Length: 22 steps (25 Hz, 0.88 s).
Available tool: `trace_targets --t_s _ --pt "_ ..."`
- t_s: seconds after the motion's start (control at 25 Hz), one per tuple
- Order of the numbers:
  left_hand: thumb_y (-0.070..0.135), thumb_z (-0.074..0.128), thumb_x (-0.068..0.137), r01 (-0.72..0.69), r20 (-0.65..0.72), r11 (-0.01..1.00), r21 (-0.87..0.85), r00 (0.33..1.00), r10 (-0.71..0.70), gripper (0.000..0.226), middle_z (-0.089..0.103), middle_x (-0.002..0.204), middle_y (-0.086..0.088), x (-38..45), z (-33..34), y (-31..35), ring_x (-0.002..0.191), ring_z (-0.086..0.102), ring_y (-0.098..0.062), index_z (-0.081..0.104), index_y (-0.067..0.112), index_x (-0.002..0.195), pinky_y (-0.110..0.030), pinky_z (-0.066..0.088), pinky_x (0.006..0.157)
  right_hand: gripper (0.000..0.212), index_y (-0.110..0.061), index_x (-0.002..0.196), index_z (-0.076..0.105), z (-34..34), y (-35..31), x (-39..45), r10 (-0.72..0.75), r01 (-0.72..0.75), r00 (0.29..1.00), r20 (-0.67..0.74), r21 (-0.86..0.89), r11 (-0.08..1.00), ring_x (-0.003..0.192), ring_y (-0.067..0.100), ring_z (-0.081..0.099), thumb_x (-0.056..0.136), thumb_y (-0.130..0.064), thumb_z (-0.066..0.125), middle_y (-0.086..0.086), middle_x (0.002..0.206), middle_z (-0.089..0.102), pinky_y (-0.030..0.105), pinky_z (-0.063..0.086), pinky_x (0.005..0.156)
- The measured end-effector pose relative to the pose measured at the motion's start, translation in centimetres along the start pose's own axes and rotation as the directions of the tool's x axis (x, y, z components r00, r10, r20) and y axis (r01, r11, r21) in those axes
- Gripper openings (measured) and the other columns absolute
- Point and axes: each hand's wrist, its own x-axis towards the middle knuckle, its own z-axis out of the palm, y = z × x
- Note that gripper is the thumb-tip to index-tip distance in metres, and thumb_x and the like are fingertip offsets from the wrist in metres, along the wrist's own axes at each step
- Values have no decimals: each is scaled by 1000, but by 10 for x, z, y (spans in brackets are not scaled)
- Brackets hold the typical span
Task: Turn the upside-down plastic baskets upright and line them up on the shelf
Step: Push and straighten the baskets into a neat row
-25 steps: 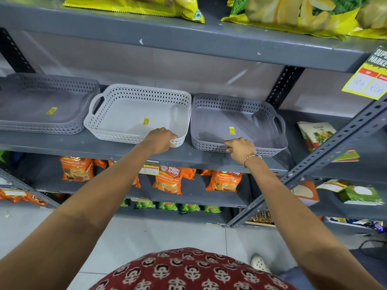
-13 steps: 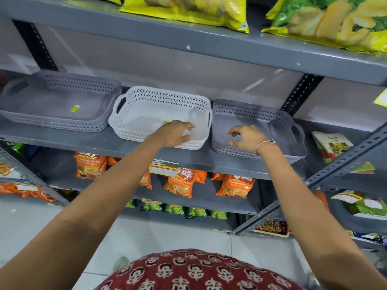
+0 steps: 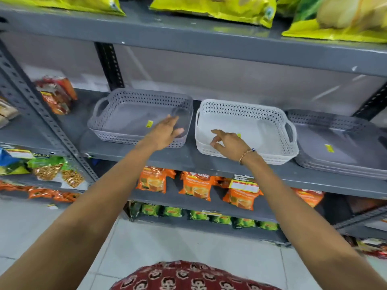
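Three perforated plastic baskets stand upright in a row on the grey metal shelf [image 3: 188, 160]. The left grey basket [image 3: 125, 114] has my left hand [image 3: 165, 132] over its front right corner, fingers spread and holding nothing. Beside it, the white basket [image 3: 251, 122] has my right hand [image 3: 228, 143] over its front left part, fingers loosely apart, a bead bracelet on the wrist. The right grey basket [image 3: 339, 141] is partly cut off by the frame edge. Each basket has a small yellow sticker inside.
A slotted upright post [image 3: 41, 114] rises left of the baskets, with red snack packs [image 3: 56, 95] behind it. Yellow bags [image 3: 219, 7] lie on the shelf above. Orange tea packets [image 3: 196, 187] and green packets [image 3: 219, 218] fill lower shelves. Tiled floor lies below.
The view has swung left. My left hand moved from the white basket to the left grey one, and my right hand from the right grey basket to the white one.
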Motion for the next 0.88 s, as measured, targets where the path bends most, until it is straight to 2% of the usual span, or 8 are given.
trace_targets --t_s 0.08,0.16,0.24,0.32,0.48,0.6,0.88 --pt "52 39 95 -8 103 999 42 995 3 68 36 153 -15 1 -3 -21 139 37 -31 29 12 148 -42 33 114 55 -11 140 39 10 -4 7 77 -77 995 71 2 997 126 29 50 92 -32 55 5 136 58 39 41 106" --pt "55 48 91 -53 189 991 120 982 29 60 57 135 -14 1 -3 -30 124 52 -33 47 18 137 -42 46 100 54 -16 140 41 18 -5 12 115 -105 983 146 -74 992 130 29 46 90 -30 58 8 140 53 40 41 107" --pt "39 56 92 -133 196 973 190 976 95 35 67 107 -16 3 1 -31 106 60 -35 61 13 115 -38 49 81 47 -19 139 43 23 -6 16 151 -117 975 162 -203 972 128 32 46 93 -22 53 12 139 53 40 43 100" --pt "22 58 92 -162 149 960 229 980 130 15 65 89 -18 1 4 -28 95 62 -35 64 8 95 -35 44 73 45 -21 139 43 25 -6 16 160 -120 979 128 -274 954 124 34 48 95 -16 49 16 136 55 40 46 95" --pt "20 60 89 -205 130 946 253 976 176 22 71 103 -17 3 12 -27 98 63 -34 67 10 108 -39 52 83 45 -24 138 46 28 -6 18 175 -143 981 83 -297 944 122 35 51 94 -17 50 18 134 57 39 47 94" --pt "21 59 90 -221 125 935 277 973 193 26 70 107 -18 5 20 -25 103 62 -35 66 8 112 -42 52 87 44 -24 136 49 29 -6 18 170 -142 983 70 -300 943 120 35 53 93 -17 51 18 131 59 38 48 92" --pt "22 60 90 -250 108 925 287 968 228 23 71 102 -15 -1 20 -26 98 64 -32 67 11 109 -40 52 83 42 -24 132 52 27 -7 16 143 -118 987 67 -287 950 114 36 56 91 -14 51 19 125 62 39 50 88"
